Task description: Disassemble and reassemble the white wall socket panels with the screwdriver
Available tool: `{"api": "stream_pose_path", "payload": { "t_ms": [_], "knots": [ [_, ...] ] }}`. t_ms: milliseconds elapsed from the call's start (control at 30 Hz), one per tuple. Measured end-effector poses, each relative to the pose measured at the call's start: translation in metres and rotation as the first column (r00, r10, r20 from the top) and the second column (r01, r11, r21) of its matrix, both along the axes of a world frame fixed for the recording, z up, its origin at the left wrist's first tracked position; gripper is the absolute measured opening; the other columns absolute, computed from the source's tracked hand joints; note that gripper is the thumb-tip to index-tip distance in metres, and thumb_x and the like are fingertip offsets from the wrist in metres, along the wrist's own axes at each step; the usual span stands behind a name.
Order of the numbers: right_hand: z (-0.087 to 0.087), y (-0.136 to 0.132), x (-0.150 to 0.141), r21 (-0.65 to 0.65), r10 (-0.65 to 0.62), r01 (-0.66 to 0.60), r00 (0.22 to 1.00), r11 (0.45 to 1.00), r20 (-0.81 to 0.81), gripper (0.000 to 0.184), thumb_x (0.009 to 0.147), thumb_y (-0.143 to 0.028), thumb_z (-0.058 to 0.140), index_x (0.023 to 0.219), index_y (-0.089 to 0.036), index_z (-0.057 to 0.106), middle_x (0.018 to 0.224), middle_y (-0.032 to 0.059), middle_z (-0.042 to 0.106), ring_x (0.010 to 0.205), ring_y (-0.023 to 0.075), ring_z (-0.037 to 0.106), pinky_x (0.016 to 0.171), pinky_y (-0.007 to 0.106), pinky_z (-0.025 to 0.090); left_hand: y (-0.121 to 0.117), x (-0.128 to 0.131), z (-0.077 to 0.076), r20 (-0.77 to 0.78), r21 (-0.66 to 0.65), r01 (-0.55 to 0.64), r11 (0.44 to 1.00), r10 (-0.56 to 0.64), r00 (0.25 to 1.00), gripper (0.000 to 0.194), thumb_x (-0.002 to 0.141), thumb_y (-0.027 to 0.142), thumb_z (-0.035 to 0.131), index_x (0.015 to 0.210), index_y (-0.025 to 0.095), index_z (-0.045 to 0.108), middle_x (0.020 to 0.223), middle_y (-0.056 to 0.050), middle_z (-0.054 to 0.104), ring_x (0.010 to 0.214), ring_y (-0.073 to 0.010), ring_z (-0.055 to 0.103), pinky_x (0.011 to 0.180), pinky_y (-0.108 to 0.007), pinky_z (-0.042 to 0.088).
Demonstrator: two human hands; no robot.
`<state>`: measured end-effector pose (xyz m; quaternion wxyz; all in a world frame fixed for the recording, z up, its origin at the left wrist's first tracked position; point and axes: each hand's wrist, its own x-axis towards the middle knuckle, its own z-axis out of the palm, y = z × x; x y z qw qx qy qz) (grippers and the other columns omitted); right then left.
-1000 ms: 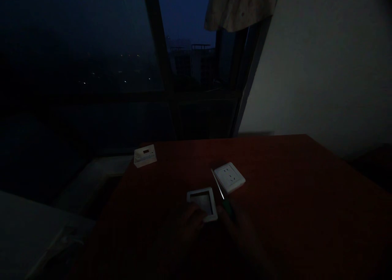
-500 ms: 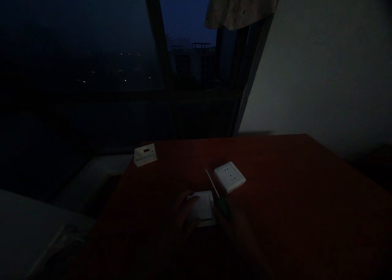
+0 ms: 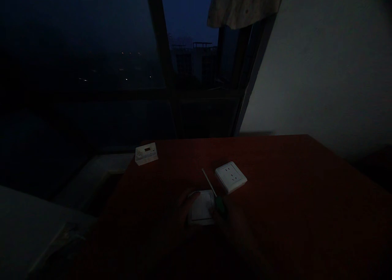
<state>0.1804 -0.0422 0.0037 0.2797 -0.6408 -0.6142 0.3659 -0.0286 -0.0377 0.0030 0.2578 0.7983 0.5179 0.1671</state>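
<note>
In the dim light, a white wall switch plate (image 3: 201, 210) is near the front of the reddish table. My left hand (image 3: 183, 210) grips its left side, fingers curled over the edge. Held in my right hand (image 3: 228, 218) is a screwdriver (image 3: 219, 204) with a green handle, its thin shaft pointing away and to the left. The fingertips of that hand touch the plate's right edge. Just beyond the screwdriver lies a white wall socket (image 3: 231, 177), face up. Darkness hides much of both hands.
A white open mounting box (image 3: 146, 154) sits at the far left corner of the red-brown table (image 3: 290, 182). Behind the table are a dark window (image 3: 122, 121) and a hanging curtain (image 3: 245, 6). A pale wall (image 3: 324, 67) stands at the right.
My right hand has shifted slightly left, its fingertips now over the plate's right edge. The screwdriver's shaft leans further left. The view has moved slightly.
</note>
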Motion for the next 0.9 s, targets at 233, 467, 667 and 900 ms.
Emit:
{"api": "stream_pose_path", "payload": {
  "t_ms": [233, 467, 667, 900],
  "knots": [
    [-0.007, 0.002, -0.003, -0.006, 0.003, -0.002, 1.000, 1.000, 0.021, 0.025, 0.078, -0.037, 0.059, 0.096, -0.021, 0.063, 0.091, 0.0065, 0.069, 0.081, 0.0201, 0.063, 0.069, 0.026, 0.047, 0.000, 0.001, -0.007, 0.061, -0.006, -0.019, 1.000, 0.019, 0.998, 0.078, 0.077, 0.038, 0.071, 0.144, 0.028, 0.033, 0.150, -0.009, 0.030, 0.135, -0.0321, 0.032, 0.109, -0.049, 0.034],
    [-0.010, 0.002, -0.004, -0.005, 0.018, -0.018, 1.000, 1.000, 0.016, 0.026, 0.077, -0.031, 0.059, 0.101, -0.021, 0.063, 0.098, 0.0082, 0.069, 0.084, 0.0212, 0.064, 0.071, 0.028, 0.048, 0.002, 0.008, -0.003, 0.076, -0.005, -0.091, 0.996, 0.091, 0.993, 0.057, 0.084, 0.028, 0.059, 0.139, 0.025, 0.042, 0.146, -0.010, 0.040, 0.132, -0.0304, 0.039, 0.108, -0.048, 0.037],
    [-0.009, 0.003, -0.004, 0.007, 0.031, -0.031, 0.999, 0.999, 0.021, 0.023, 0.076, -0.030, 0.059, 0.097, -0.021, 0.064, 0.094, 0.0062, 0.069, 0.081, 0.0199, 0.063, 0.070, 0.027, 0.047, 0.003, 0.013, -0.005, 0.159, -0.015, -0.113, 0.993, 0.114, 0.981, 0.049, 0.089, 0.022, 0.047, 0.138, 0.023, 0.042, 0.145, -0.010, 0.041, 0.133, -0.0253, 0.038, 0.110, -0.044, 0.034],
    [-0.004, 0.005, -0.002, 0.016, 0.060, -0.061, 0.997, 0.998, 0.043, 0.025, 0.080, -0.032, 0.055, 0.100, -0.019, 0.062, 0.095, 0.0075, 0.069, 0.082, 0.0203, 0.063, 0.070, 0.027, 0.046, 0.004, 0.013, -0.001, 0.172, -0.041, -0.110, 0.993, 0.115, 0.978, 0.050, 0.086, 0.022, 0.051, 0.136, 0.021, 0.044, 0.143, -0.009, 0.042, 0.132, -0.0251, 0.039, 0.110, -0.042, 0.034]
  ]
}}
